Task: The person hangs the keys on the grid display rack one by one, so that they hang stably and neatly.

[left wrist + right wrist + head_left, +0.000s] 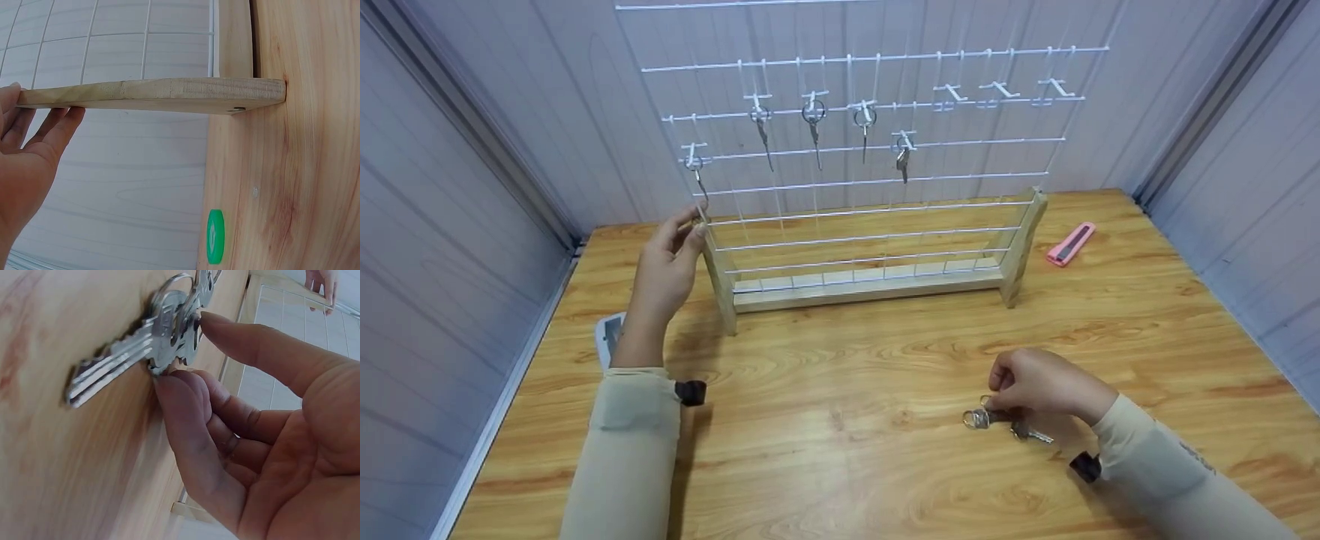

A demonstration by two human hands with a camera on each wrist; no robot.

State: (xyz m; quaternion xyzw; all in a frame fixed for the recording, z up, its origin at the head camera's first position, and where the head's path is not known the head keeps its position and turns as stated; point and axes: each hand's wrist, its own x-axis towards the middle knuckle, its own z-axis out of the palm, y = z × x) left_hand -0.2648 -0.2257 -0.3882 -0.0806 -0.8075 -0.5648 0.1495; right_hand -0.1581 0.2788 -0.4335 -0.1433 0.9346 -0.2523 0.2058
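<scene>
My left hand (666, 259) grips the top of the left wooden side post (152, 93) of a white wire-grid rack (855, 214), thumb on one face and fingers on the other. Low over the table, my right hand (1046, 384) has its thumb and index finger at a small pile of silver keys (169, 332) with rings. One key (1039, 435) points out to the right of the pile. Higher on the grid, several keys on rings hang from hooks, among them a key (814, 131) near the middle and a key (903, 161) lower down.
Hooks without keys, such as the one (999, 90) at the upper right, stick out from the grid. A pink box cutter (1071, 244) lies right of the rack. A pale object (607, 337) sits behind my left forearm. A green ring-shaped object (215, 236) is beyond the post.
</scene>
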